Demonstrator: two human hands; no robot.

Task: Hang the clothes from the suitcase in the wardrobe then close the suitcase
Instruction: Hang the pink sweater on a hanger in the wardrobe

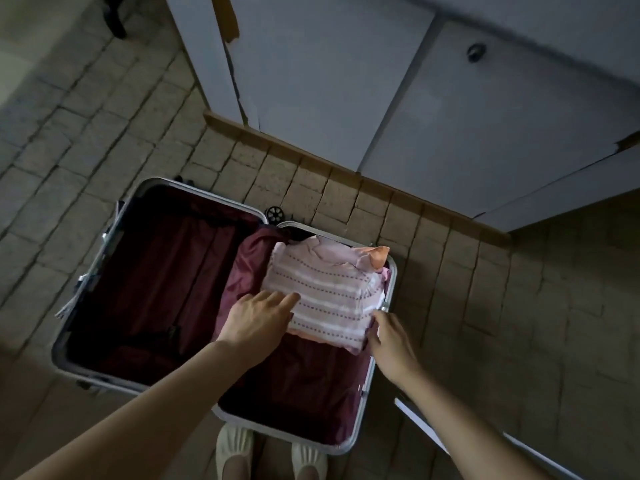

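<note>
My left hand (258, 317) lies flat on the folded striped top (327, 299); my right hand (389, 337) touches its edge, grip unclear. The pile sits in the far end of the open suitcase (367, 386). Lifted one-sided, I think it unfolds. Beyond the suitcase: tiled floor (86, 140), shut wardrobe (329, 81).

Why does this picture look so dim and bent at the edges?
Head view: the room is poorly lit, so the open suitcase lining reads nearly black; only the folded striped top stands out. The wide-angle lens bows the wardrobe edges and floor tiles. The picture is slightly soft.
</note>
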